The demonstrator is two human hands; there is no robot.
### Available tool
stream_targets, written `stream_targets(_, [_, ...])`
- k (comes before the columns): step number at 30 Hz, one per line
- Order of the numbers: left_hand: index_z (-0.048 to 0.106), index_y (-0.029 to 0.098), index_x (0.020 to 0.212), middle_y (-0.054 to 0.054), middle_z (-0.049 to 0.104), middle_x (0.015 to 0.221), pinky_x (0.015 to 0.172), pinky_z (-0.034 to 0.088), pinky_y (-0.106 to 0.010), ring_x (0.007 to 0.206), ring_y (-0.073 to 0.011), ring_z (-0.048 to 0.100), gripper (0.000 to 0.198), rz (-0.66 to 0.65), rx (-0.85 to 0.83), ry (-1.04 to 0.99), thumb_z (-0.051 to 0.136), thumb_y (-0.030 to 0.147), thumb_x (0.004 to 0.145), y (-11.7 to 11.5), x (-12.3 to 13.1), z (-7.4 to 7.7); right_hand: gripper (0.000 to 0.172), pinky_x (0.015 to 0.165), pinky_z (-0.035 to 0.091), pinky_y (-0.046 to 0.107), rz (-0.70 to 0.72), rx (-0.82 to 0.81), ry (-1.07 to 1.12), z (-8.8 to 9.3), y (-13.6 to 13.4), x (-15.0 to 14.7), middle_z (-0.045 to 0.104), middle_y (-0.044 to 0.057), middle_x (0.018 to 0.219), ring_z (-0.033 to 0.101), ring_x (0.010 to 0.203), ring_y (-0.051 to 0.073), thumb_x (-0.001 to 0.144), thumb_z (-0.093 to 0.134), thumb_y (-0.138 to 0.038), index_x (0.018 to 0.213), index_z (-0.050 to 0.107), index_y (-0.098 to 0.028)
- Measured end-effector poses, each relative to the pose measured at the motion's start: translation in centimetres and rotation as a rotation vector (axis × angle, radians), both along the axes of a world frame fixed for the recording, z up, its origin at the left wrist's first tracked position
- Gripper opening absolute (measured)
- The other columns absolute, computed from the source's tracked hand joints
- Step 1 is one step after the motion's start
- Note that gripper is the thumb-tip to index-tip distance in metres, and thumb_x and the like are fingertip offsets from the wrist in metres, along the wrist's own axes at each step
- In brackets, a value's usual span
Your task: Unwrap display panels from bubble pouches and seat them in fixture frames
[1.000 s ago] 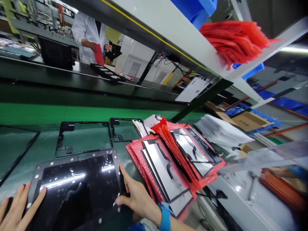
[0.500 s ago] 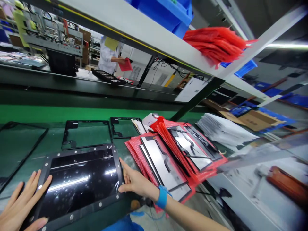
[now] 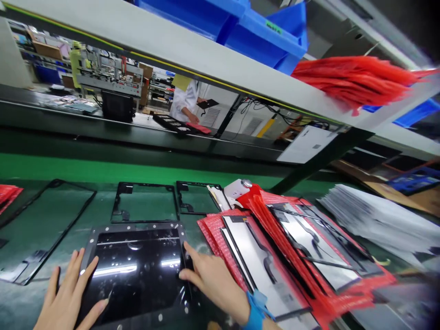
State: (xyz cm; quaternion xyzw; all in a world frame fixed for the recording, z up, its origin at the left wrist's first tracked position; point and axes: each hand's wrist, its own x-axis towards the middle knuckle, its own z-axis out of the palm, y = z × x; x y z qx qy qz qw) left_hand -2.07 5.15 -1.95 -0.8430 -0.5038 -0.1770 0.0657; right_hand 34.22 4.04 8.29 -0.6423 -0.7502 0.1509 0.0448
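Note:
A glossy black display panel (image 3: 137,275) lies on the green bench, set in a dark grey frame with round silver dots. Small bubbles or specks and light reflections show on its surface. My left hand (image 3: 67,293) rests on the panel's left edge, fingers spread and lying flat, thumb on the glass. At the opposite edge my right hand (image 3: 215,279), with a blue wristband, pinches the frame between forefinger and thumb; its other fingers are mostly hidden. Just behind the panel are a thin black bezel (image 3: 115,201) and a smaller black bezel (image 3: 178,197).
Screens on red bubble bags (image 3: 209,224) are stacked at right, with white sheets (image 3: 374,220) beyond. Another black bezel (image 3: 74,224) lies at left. Overhead, a white shelf (image 3: 165,39) carries blue bins (image 3: 275,39) and red bags (image 3: 357,82). A person (image 3: 184,103) works across the bench.
The view has swung left, so everything sits further right and lower. Both hands keep their places on the panel. The person across now holds a dark panel instead of the raised red bag.

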Motion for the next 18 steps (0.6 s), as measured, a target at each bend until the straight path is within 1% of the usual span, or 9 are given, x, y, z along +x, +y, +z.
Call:
stream_targets(1, [0.009,0.017,0.154,-0.016,0.021,0.159,0.112,0.019,-0.064,0.146,-0.0389,0.016,0.088,0.015,0.01,0.006,0.047,0.057,0.085,-0.1,0.1,0.3,0.053,0.079,0.049,0.039,0.042,0.08,-0.017,0.8,1.2,-0.9,0.066,0.01,0.102,0.063,0.093,0.028,0.092,0.061,-0.04,0.138,0.048,-0.018])
stream_targets(2, [0.008,0.015,0.154,-0.017,0.024,0.158,0.112,0.018,-0.064,0.146,-0.039,0.017,0.09,0.034,0.026,0.005,0.046,0.059,0.085,-0.2,0.1,0.6,0.046,0.086,0.048,0.041,0.084,0.158,0.003,1.5,2.4,-1.9,0.064,0.011,0.111,0.06,0.102,0.028,0.094,0.058,-0.036,0.135,0.05,-0.019])
stream_targets(3, [0.008,0.013,0.154,-0.018,0.026,0.157,0.112,0.018,-0.064,0.145,-0.0394,0.018,0.092,0.051,0.047,0.0,0.045,0.061,0.085,-0.2,0.2,0.8,0.043,0.092,0.046,0.041,0.148,0.208,0.053,1.9,3.6,-3.0,0.062,0.01,0.118,0.056,0.109,0.027,0.095,0.056,-0.031,0.136,0.049,-0.02])
stream_targets(5, [0.009,0.012,0.154,-0.018,0.03,0.155,0.112,0.017,-0.066,0.145,-0.0404,0.019,0.093,0.071,0.09,0.0,0.043,0.064,0.085,-0.3,0.3,1.1,0.046,0.1,0.043,0.04,0.271,0.238,0.176,2.1,5.6,-5.3,0.058,0.008,0.126,0.05,0.117,0.024,0.093,0.054,-0.019,0.139,0.045,-0.021])
stream_targets(7, [0.01,0.013,0.154,-0.018,0.033,0.154,0.112,0.016,-0.068,0.144,-0.0412,0.021,0.092,0.077,0.125,0.017,0.045,0.064,0.085,-0.4,0.5,1.4,0.051,0.101,0.042,0.042,0.327,0.225,0.251,1.6,6.8,-7.1,0.059,0.009,0.125,0.049,0.117,0.024,0.089,0.049,-0.008,0.139,0.045,-0.02])
stream_targets(10, [0.01,0.013,0.154,-0.019,0.037,0.151,0.111,0.013,-0.071,0.143,-0.0422,0.023,0.091,0.084,0.161,0.031,0.046,0.061,0.086,-0.5,0.9,1.9,0.054,0.097,0.042,0.047,0.309,0.215,0.294,0.2,7.6,-8.1,0.062,0.011,0.114,0.052,0.11,0.025,0.083,0.042,0.001,0.133,0.05,-0.017])
stream_targets(13, [0.009,0.012,0.154,-0.019,0.039,0.15,0.11,0.011,-0.073,0.142,-0.0428,0.024,0.089,0.093,0.174,0.024,0.046,0.058,0.087,-0.6,1.0,2.2,0.055,0.099,0.042,0.044,0.277,0.19,0.392,-0.6,8.1,-7.9,0.061,0.009,0.113,0.052,0.11,0.023,0.078,0.043,0.002,0.127,0.053,-0.019])
stream_targets(15, [0.01,0.012,0.154,-0.018,0.039,0.15,0.111,0.009,-0.072,0.143,-0.0424,0.024,0.088,0.097,0.175,0.017,0.047,0.057,0.087,-0.6,1.0,2.2,0.053,0.098,0.043,0.039,0.246,0.158,0.47,-0.5,8.7,-7.5,0.06,0.006,0.112,0.052,0.11,0.021,0.075,0.044,0.001,0.123,0.054,-0.02])
stream_targets(18, [0.012,0.014,0.153,-0.017,0.038,0.151,0.114,0.008,-0.069,0.144,-0.0415,0.022,0.087,0.098,0.165,-0.002,0.051,0.055,0.087,-0.5,0.8,1.9,0.052,0.097,0.045,0.035,0.242,0.081,0.561,0.6,9.5,-7.2,0.06,0.004,0.107,0.054,0.106,0.02,0.074,0.048,-0.003,0.122,0.053,-0.022])
